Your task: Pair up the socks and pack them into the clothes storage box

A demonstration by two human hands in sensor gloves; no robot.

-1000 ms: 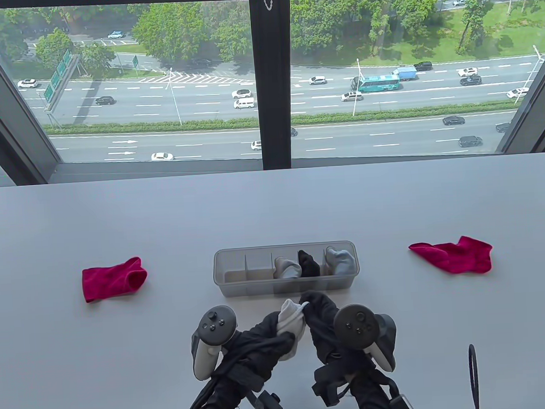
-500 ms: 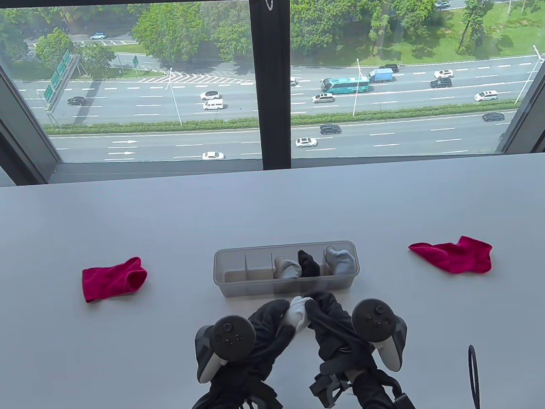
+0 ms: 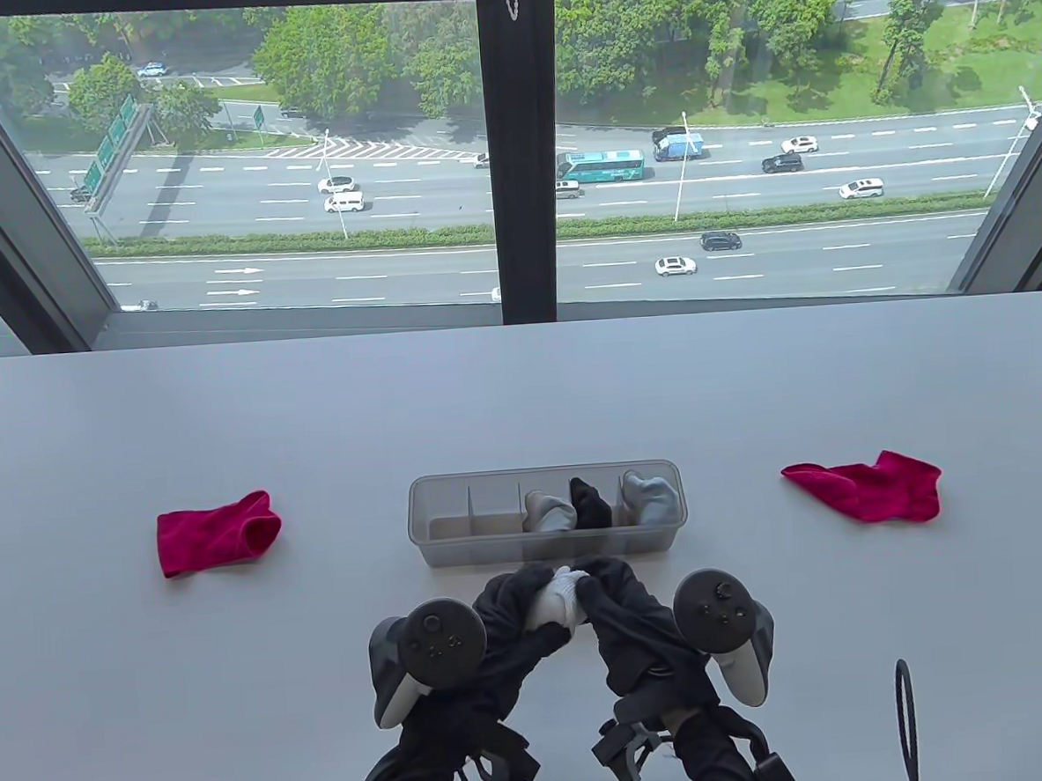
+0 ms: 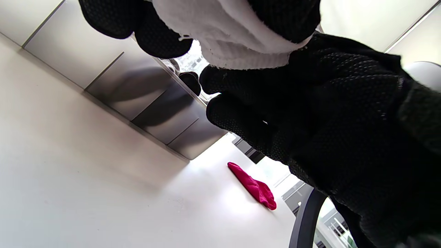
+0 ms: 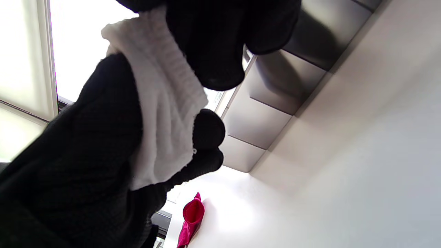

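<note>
A bundled white sock pair (image 3: 558, 598) is held just in front of the clear storage box (image 3: 442, 550). My left hand (image 3: 514, 601) grips it from the left and my right hand (image 3: 605, 586) grips it from the right. The white knit (image 4: 237, 38) shows between my gloved fingers in the left wrist view, and again as white fabric (image 5: 162, 113) in the right wrist view. The box holds a grey bundle (image 3: 550, 511), a black bundle (image 3: 590, 503) and another grey bundle (image 3: 651, 495); its two left compartments hold nothing. One red sock (image 3: 216, 533) lies far left, another red sock (image 3: 871, 488) far right.
The white table (image 3: 311, 421) stretches back to a large window (image 3: 506, 144). A dark cable loop (image 3: 905, 720) sits at the table's front right. Open tabletop lies on both sides of the box.
Both hands moved slightly forward toward the box and closed tighter round the white socks, so less white fabric shows now. The red socks and the box stayed put.
</note>
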